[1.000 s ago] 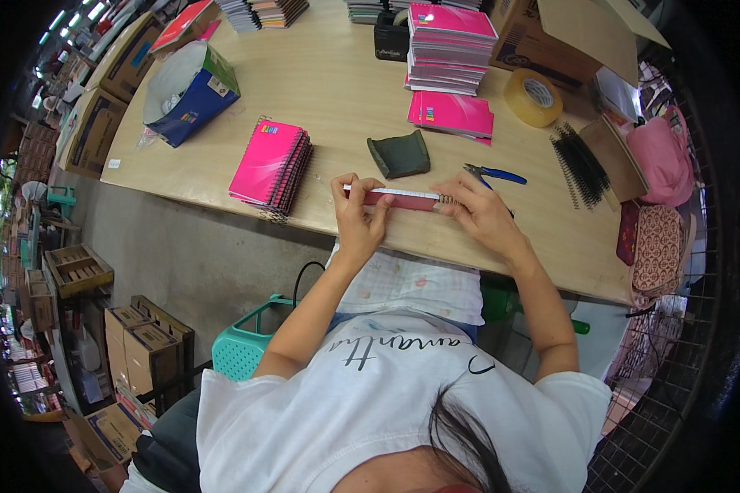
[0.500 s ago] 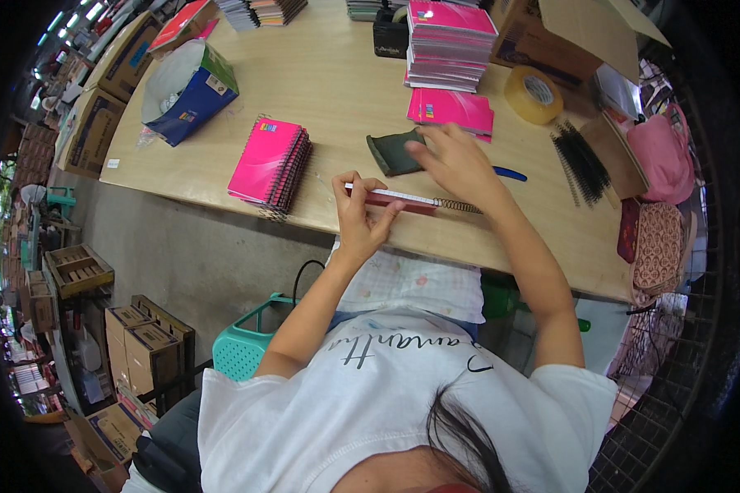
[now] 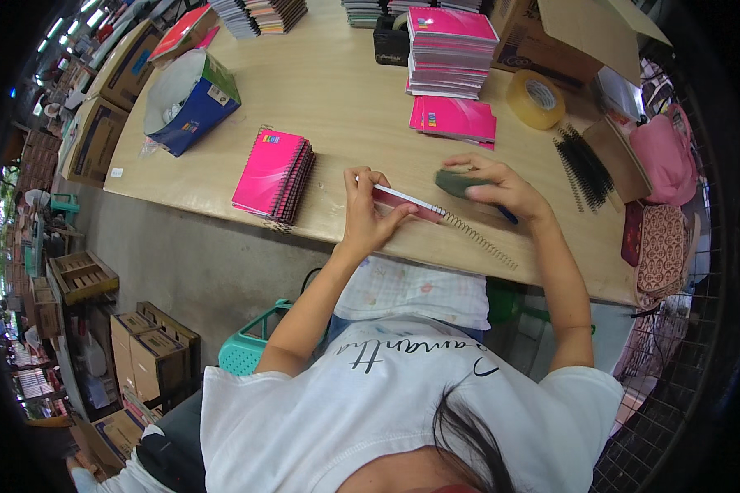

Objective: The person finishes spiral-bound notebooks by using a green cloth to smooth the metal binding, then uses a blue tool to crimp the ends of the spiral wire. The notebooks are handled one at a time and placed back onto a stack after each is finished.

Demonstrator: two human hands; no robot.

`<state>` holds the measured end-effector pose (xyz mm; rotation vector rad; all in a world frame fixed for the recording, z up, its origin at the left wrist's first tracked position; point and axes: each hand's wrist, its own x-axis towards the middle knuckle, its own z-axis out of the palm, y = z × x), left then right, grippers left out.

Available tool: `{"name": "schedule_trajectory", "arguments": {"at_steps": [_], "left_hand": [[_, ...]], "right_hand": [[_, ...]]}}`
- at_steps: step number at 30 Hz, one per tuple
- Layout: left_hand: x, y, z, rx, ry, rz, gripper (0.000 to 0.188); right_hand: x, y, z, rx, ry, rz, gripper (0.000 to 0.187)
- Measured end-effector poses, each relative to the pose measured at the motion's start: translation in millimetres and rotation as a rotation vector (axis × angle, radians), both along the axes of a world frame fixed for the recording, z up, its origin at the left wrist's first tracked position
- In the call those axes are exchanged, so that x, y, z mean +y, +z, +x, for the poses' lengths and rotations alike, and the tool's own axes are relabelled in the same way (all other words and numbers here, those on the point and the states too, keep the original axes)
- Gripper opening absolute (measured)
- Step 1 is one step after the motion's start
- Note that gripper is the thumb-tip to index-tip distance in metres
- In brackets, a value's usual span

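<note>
My left hand (image 3: pixel 368 214) pinches a small notebook (image 3: pixel 407 203) held edge-up near the table's front edge. From the notebook's right end a dark binding coil (image 3: pixel 481 240) sticks out, slanting down to the right. Just beyond it, my right hand (image 3: pixel 501 187) grips a dark green pad (image 3: pixel 460 182), clear of the table and close to the coil's start. A blue tool (image 3: pixel 508 214) lies partly hidden under that hand. To the left stands a stack of spiral-bound pink notebooks (image 3: pixel 273 174).
Loose pink covers (image 3: pixel 454 119) lie before a tall stack of pink booklets (image 3: pixel 450 53). A yellow tape roll (image 3: pixel 536 99), a bunch of black coils (image 3: pixel 584 168) and a pink pouch (image 3: pixel 662 156) sit to the right. At left is a blue box (image 3: pixel 193 107); a green stool (image 3: pixel 251 345) stands below.
My right hand has picked the green pad up off the table and brought it right, toward the coil. The coil's free end now points lower and more of it shows.
</note>
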<state>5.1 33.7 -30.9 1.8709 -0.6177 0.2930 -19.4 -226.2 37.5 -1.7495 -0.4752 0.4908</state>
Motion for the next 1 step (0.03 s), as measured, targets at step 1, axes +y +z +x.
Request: {"name": "schedule_trajectory", "arguments": {"at_steps": [1], "left_hand": [[-1.0,-1.5,1.1,-0.015,0.003,0.020,0.059]], "right_hand": [[-11.3,-12.7,0.0,0.082,-0.007,0.245,0.060]]}}
